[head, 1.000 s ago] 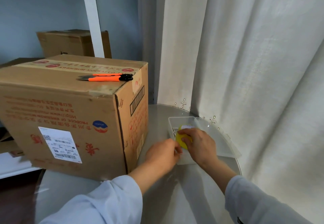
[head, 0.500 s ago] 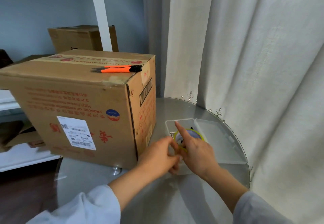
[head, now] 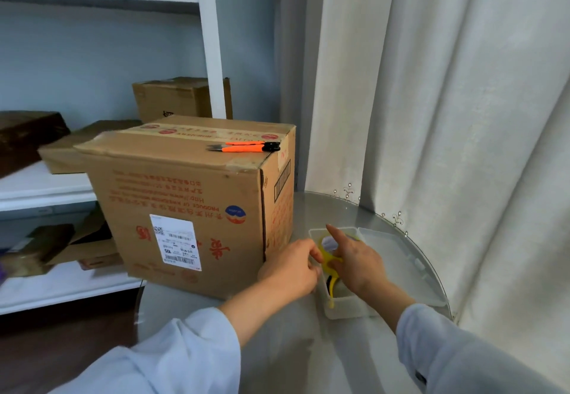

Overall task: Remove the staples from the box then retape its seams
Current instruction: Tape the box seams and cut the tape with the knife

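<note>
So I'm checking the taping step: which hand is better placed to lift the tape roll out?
Right hand: it already grips the tape roll over the tray; left hand sits beside it.

We see the tape roll [head: 327, 251] lifted higher out of the clear tray [head: 348, 308] than before. Right hand [head: 357, 262] now has its index finger straightened; left hand [head: 291, 270] pinches the roll's edge.

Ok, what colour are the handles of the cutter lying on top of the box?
Bright orange, on the cutter, clear in the head view.
</note>
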Motion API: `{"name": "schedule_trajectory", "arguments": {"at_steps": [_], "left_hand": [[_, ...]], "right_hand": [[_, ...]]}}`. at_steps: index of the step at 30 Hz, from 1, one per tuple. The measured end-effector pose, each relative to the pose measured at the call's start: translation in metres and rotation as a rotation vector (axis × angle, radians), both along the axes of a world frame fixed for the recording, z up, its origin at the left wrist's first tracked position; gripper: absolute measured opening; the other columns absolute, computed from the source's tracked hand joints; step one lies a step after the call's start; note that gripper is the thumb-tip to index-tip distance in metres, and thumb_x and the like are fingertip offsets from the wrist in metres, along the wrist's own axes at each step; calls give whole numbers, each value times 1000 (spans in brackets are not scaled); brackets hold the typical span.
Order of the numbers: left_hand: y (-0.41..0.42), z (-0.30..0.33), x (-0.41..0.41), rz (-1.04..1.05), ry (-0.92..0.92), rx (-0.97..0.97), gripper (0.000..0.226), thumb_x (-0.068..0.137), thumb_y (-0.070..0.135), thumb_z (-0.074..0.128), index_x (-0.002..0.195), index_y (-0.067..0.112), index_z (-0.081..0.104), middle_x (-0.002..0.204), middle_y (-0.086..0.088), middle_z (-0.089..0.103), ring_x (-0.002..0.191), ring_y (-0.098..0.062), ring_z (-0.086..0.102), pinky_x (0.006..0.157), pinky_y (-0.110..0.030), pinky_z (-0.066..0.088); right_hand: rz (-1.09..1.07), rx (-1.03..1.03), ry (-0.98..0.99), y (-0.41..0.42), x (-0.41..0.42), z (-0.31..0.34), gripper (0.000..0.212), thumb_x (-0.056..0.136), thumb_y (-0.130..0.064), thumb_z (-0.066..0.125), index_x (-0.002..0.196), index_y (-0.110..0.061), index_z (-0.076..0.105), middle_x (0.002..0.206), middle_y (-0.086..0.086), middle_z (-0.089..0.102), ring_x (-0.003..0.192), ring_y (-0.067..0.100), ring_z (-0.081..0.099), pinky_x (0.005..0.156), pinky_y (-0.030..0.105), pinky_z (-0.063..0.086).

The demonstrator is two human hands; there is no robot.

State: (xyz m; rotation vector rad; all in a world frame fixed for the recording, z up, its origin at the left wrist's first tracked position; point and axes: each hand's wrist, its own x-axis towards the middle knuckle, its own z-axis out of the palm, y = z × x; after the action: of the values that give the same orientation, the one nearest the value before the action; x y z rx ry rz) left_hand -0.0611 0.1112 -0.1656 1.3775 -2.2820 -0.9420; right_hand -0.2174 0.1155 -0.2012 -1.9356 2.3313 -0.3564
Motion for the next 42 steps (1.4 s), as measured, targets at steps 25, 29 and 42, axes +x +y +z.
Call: {"name": "schedule_trajectory", "arguments": {"at_steps": [25, 29, 42], "left_hand": [[-1, 43, 25, -50, 62, -48, 23, 88, 8, 49, 80, 30, 49, 90, -2, 70, 89, -17, 66, 82, -41, 55], [-6, 54, 16, -27, 143, -136, 28, 86, 6, 49, 75, 31, 50, 82, 5, 67, 88, -17, 65, 85, -37, 52], [-18, 3, -31, -18, 139, -110, 26, 87, -1, 51, 97, 18, 65, 108, -6, 63, 103, -23, 59, 87, -33, 50]], "right_hand": [[215, -346, -247, -38, 120, 184, 34, 86, -42, 66, 108, -17, 70, 100, -1, 69, 89, 14, 61, 68, 28, 49], [185, -395, -252, -27, 108, 187, 32, 84, -45, 68, 105, -21, 72, 97, -4, 69, 91, 14, 61, 71, 29, 50], [-351, -152, -546, 19, -24, 63, 37, 84, -30, 64, 71, 4, 69, 69, 22, 67, 63, 32, 61, 75, 41, 57]]}}
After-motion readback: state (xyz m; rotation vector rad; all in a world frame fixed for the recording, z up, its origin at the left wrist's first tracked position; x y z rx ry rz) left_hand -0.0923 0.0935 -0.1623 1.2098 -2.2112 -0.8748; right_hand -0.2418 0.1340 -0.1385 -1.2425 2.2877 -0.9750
